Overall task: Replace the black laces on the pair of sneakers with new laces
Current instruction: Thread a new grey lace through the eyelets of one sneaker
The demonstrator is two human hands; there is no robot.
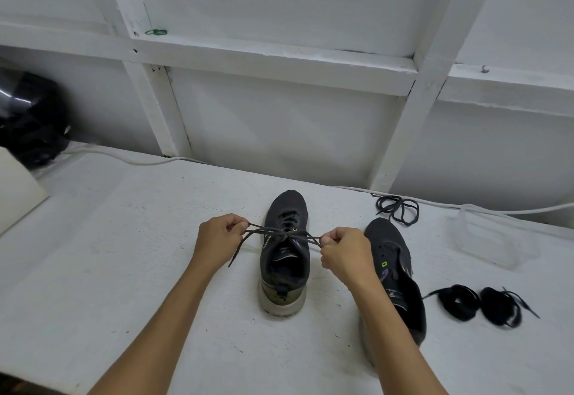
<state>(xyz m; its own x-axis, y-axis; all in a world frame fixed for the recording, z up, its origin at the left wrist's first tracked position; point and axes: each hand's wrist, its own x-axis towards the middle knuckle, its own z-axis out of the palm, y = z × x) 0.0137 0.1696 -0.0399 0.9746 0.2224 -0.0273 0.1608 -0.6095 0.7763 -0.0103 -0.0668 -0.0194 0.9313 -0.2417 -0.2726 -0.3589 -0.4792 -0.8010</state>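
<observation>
White painted table (124, 270) carried both dark mesh sneakers; the laced one (284, 258) stood in the middle. Left hand (217, 239) and right hand (344, 255) each pinched a loop of its dark lace (279, 232), seemingly tightening the bow; the unlaced sneaker (394, 273) probably came next.

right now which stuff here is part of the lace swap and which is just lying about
Part of the job:
- middle sneaker, its lace held by left hand and right hand
- second sneaker
- loose lace
- two lace bundles

Lying about:
- black bag
- white cable
- clear plastic packet
</observation>
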